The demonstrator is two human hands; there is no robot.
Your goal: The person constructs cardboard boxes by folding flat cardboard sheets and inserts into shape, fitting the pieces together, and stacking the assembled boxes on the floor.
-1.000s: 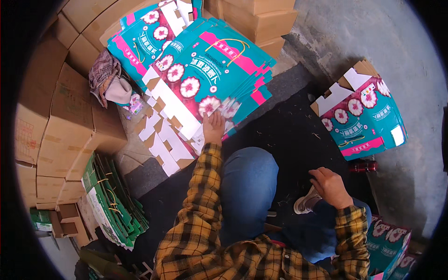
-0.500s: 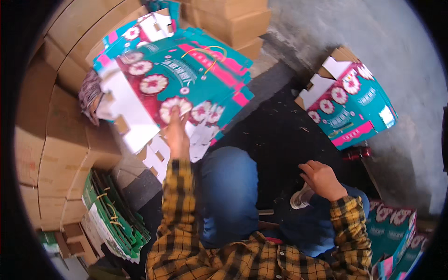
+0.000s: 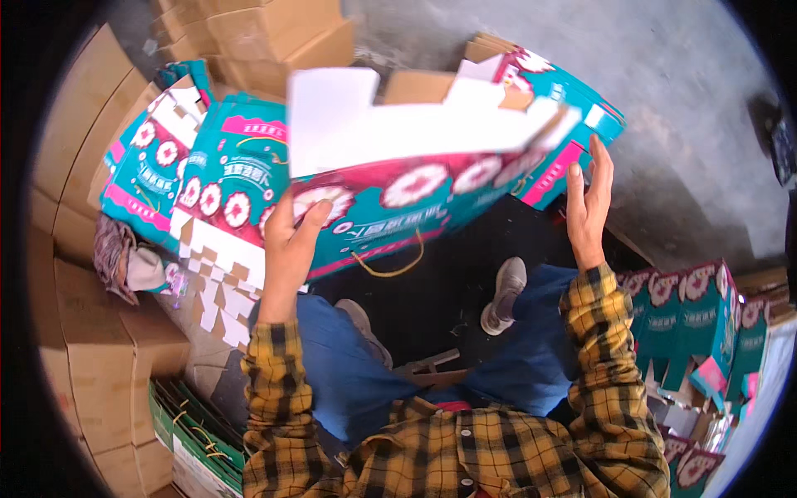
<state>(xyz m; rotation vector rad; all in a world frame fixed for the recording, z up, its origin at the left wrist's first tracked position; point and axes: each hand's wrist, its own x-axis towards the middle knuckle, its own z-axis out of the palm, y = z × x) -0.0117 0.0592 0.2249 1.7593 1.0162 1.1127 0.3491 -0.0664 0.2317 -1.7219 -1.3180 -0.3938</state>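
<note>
A teal and maroon printed carton [image 3: 390,212] with round white flower-like pictures is held up in front of me, its white inner flaps upward and a yellow cord handle hanging from its side. My left hand [image 3: 290,241] grips its left end, thumb on the printed face. Close to the carton's right end, my right hand [image 3: 590,203] is open, fingers up and apart from the thumb; whether it touches the carton is unclear. A pile of similar flat cartons [image 3: 237,166] lies left of it. Behind the carton's right end is another carton stack [image 3: 573,95], partly hidden.
Brown cardboard boxes [image 3: 91,349] are stacked along the left, with more brown boxes [image 3: 274,37] at the back. Green cartons with yellow cords [image 3: 195,432] stand at lower left. Assembled teal cartons [image 3: 681,324] stand at right. A patterned cloth [image 3: 116,257] lies beside the pile.
My left hand has lifted a carton off the pile and brought it to the right, its flaps turned upward. My right hand has risen from my knee toward the carton's right end and opened.
</note>
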